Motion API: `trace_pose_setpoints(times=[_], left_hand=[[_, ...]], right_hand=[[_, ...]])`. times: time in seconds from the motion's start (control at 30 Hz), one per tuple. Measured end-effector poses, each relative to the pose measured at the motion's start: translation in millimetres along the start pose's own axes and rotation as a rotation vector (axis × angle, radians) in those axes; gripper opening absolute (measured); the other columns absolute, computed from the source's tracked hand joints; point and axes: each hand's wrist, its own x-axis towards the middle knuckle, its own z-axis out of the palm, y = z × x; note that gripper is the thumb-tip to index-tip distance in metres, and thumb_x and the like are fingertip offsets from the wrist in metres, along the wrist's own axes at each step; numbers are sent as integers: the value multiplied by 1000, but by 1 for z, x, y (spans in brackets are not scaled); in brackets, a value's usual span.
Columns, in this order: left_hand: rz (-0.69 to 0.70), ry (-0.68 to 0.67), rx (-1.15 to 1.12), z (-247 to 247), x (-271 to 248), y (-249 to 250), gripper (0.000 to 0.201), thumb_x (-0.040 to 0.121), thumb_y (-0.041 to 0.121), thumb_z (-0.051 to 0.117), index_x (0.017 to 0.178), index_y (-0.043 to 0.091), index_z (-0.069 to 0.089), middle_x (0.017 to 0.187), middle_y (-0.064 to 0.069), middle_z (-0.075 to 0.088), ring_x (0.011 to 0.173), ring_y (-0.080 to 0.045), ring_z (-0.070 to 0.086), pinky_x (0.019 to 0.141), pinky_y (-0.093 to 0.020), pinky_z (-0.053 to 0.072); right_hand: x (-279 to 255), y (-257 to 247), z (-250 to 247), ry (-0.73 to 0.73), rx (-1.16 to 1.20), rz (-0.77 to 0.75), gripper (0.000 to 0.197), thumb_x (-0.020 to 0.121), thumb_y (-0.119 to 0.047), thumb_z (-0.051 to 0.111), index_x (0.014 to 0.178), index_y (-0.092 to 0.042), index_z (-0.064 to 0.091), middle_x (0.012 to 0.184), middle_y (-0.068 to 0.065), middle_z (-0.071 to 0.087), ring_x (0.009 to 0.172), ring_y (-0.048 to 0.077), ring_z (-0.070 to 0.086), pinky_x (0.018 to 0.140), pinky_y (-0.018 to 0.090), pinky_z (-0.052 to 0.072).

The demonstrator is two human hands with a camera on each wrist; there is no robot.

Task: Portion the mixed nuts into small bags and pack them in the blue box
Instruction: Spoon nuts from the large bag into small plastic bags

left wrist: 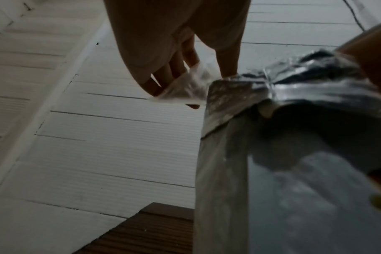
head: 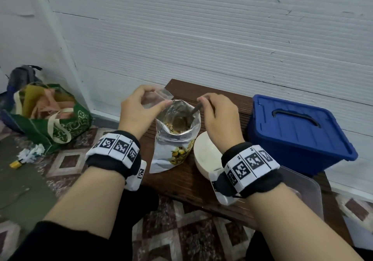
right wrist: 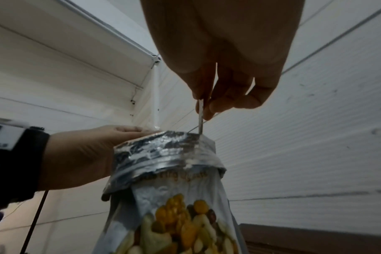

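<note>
On the dark wooden counter an opened foil nut pouch stands upright with mixed nuts showing inside. The left hand pinches a small clear bag just above the pouch's far-left rim. The right hand has its grip on a spoon handle that slants down into the pouch. A white bowl sits just right of the pouch, and further right stands the blue box with its lid on. On the floor at left lies a green tote bag.
</note>
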Motion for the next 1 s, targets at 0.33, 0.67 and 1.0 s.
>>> trace_pose_setpoints(times=[0.33,0.67,1.0], left_hand=[[70,-89,76,6,-1,-6,34,71,38,82,97,37,59,92,16,68,91,2,63,84,-19,52],[99,-79,98,9,0,-1,35,69,41,82,97,36,60,88,22,64,86,10,59,76,-6,46],[37,-131,-1,0,1,5,42,65,39,83,101,35,63,94,24,63,85,22,54,75,2,40]], right_hand=[[-8,7,25,14,-167,-216,23,94,-18,45,89,-8,66,81,5,63,77,27,57,70,38,43],[4,8,12,92,107,303,27,100,-18,42,89,-11,66,70,-11,53,69,9,48,65,22,32],[17,13,3,235,205,496,29,101,-18,39,89,-12,64,87,7,67,66,2,51,55,2,37]])
